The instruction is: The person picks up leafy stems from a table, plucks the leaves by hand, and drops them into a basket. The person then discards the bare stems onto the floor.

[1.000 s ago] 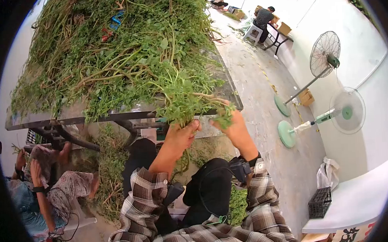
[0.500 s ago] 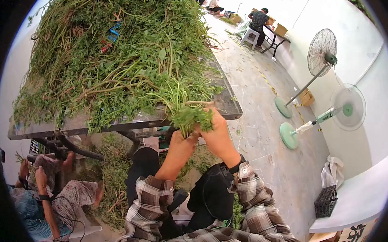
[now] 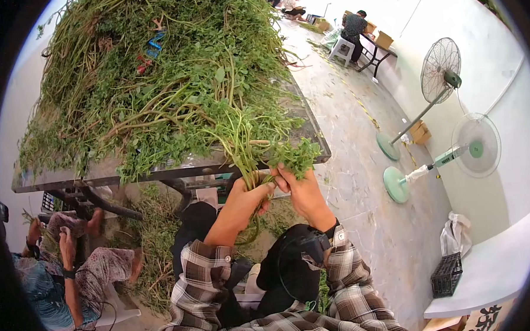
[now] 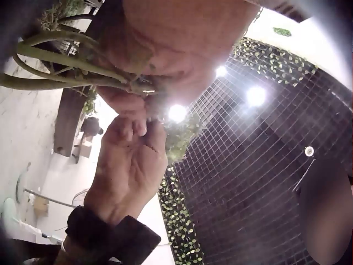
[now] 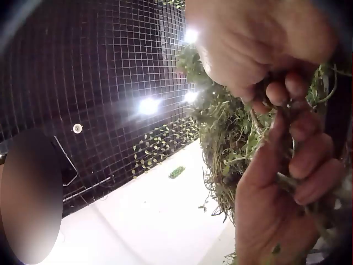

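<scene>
In the head view my left hand (image 3: 243,205) grips a bunch of green stems (image 3: 245,160) at the near edge of the table. Close beside it, my right hand (image 3: 302,193) pinches a leafy sprig (image 3: 298,156), its fingertips meeting the left hand's. The left wrist view has long stems (image 4: 60,66) sticking out of the left hand (image 4: 165,49), with the right hand (image 4: 129,165) against it. Curled fingers of the left hand (image 5: 287,193) show round stems in the right wrist view, below the right hand (image 5: 259,44).
A large heap of greens (image 3: 155,81) covers the table (image 3: 123,176). Another person (image 3: 74,268) sits at the left. Plant stems (image 3: 153,253) lie on the floor under the table. Two fans (image 3: 441,72) and a black crate (image 3: 446,276) stand at the right.
My right hand moved in from the right to meet my left. Since half a second ago, the leafy sprig has shifted right with the right hand, uncovering the stems in my left.
</scene>
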Action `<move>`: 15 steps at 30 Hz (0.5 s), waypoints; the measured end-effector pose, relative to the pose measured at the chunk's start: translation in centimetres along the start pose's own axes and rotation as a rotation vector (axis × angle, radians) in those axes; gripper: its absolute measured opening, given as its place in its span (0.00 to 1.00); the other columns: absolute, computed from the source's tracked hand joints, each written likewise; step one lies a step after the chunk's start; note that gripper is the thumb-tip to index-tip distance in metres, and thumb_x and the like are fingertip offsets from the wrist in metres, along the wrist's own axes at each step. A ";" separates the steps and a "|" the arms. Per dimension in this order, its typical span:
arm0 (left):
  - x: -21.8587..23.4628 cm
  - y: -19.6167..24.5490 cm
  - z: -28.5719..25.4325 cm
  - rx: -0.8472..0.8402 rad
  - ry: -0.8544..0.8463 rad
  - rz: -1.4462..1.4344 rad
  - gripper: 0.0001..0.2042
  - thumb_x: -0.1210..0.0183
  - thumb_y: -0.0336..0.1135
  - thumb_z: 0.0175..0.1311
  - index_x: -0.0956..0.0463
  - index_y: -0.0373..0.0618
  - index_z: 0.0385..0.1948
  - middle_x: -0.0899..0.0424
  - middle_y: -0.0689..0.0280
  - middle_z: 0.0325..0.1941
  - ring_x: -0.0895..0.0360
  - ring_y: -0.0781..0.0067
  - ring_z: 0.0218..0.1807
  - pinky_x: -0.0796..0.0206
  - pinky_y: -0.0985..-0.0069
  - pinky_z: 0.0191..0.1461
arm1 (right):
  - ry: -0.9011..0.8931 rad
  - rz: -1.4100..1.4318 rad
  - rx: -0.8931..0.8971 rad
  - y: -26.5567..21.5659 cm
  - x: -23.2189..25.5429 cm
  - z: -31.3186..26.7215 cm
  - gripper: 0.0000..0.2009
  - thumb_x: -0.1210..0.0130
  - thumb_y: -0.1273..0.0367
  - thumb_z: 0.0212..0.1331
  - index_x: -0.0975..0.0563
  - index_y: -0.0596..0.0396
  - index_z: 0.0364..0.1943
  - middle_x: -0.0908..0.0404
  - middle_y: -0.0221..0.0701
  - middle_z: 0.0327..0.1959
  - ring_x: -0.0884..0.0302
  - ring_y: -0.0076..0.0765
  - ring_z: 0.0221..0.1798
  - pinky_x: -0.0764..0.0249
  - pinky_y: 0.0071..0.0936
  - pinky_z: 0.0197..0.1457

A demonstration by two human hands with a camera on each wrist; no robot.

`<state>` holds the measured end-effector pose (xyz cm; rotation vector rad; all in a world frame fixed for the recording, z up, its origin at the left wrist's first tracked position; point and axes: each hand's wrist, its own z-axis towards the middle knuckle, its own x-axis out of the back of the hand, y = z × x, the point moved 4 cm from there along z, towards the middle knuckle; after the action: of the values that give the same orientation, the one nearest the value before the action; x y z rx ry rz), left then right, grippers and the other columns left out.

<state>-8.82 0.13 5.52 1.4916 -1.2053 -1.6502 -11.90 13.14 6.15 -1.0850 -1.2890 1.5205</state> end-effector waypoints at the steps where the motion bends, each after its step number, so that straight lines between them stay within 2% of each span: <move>1: -0.2 0.3 -0.1 -0.007 -0.029 -0.014 0.08 0.47 0.36 0.61 0.30 0.42 0.32 0.37 0.73 0.19 0.43 0.84 0.15 0.53 0.82 0.17 | -0.079 -0.083 -0.019 0.2 0.1 0.0 0.11 0.51 0.64 0.62 0.28 0.58 0.40 0.31 0.24 0.25 0.35 0.17 0.29 0.39 0.17 0.28; 2: -0.3 0.5 -0.2 -0.004 -0.031 -0.013 0.08 0.47 0.36 0.61 0.30 0.42 0.32 0.37 0.73 0.19 0.43 0.84 0.15 0.53 0.82 0.17 | -0.076 -0.082 -0.021 0.5 0.1 -0.3 0.11 0.51 0.64 0.62 0.28 0.58 0.40 0.31 0.24 0.25 0.35 0.17 0.29 0.39 0.17 0.28; 4: -0.3 0.5 -0.4 0.036 -0.043 0.056 0.08 0.47 0.38 0.62 0.30 0.43 0.31 0.38 0.74 0.19 0.44 0.86 0.15 0.54 0.83 0.16 | 0.088 -0.011 -0.042 0.1 -0.7 -1.0 0.08 0.50 0.67 0.61 0.27 0.59 0.34 0.32 0.23 0.21 0.43 0.16 0.21 0.49 0.17 0.23; 5: -0.1 0.2 -0.3 0.038 -0.042 0.057 0.08 0.47 0.38 0.62 0.30 0.43 0.31 0.38 0.74 0.19 0.44 0.86 0.15 0.54 0.83 0.16 | 0.088 -0.010 -0.043 -0.7 -1.5 -1.2 0.08 0.50 0.67 0.61 0.27 0.59 0.34 0.32 0.23 0.21 0.43 0.16 0.21 0.49 0.17 0.23; 7: -0.1 -0.5 0.1 0.061 -0.087 0.067 0.09 0.47 0.40 0.62 0.30 0.44 0.30 0.39 0.76 0.18 0.46 0.87 0.14 0.57 0.84 0.16 | 0.223 0.259 -0.169 -1.8 -2.2 -1.3 0.08 0.53 0.66 0.62 0.29 0.56 0.33 0.36 0.21 0.20 0.46 0.14 0.20 0.50 0.15 0.21; 8: -0.1 -0.6 0.0 0.061 -0.087 0.067 0.09 0.47 0.40 0.62 0.30 0.44 0.30 0.39 0.76 0.18 0.46 0.87 0.14 0.57 0.84 0.16 | 0.223 0.260 -0.169 -1.7 -2.0 -1.2 0.08 0.53 0.66 0.62 0.29 0.56 0.33 0.36 0.21 0.20 0.46 0.14 0.20 0.50 0.15 0.21; 10: -0.6 -0.1 -0.2 0.019 -0.079 0.048 0.09 0.47 0.39 0.62 0.31 0.45 0.29 0.40 0.77 0.16 0.48 0.89 0.14 0.58 0.85 0.15 | 0.042 0.241 -0.074 -1.7 -1.9 -0.8 0.10 0.56 0.63 0.64 0.33 0.52 0.29 0.41 0.19 0.19 0.50 0.12 0.20 0.53 0.14 0.19; 13: -0.7 -0.2 -0.2 0.008 -0.051 0.025 0.08 0.47 0.38 0.61 0.31 0.45 0.29 0.40 0.78 0.14 0.48 0.89 0.13 0.59 0.85 0.16 | 0.108 0.354 -0.062 -1.1 -2.0 -0.3 0.09 0.56 0.62 0.65 0.33 0.50 0.30 0.39 0.18 0.20 0.46 0.12 0.20 0.51 0.13 0.18; 15: -0.6 -0.1 -0.2 0.001 -0.054 0.015 0.08 0.46 0.38 0.61 0.31 0.45 0.28 0.39 0.77 0.14 0.48 0.89 0.13 0.59 0.85 0.16 | 0.074 0.398 -0.102 -1.0 -1.9 -0.1 0.10 0.58 0.61 0.65 0.34 0.50 0.29 0.41 0.17 0.19 0.48 0.12 0.19 0.53 0.13 0.18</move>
<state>-8.48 0.65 5.73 1.4438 -1.2435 -1.6893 -11.24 11.45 7.28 -1.5179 -1.1556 1.6953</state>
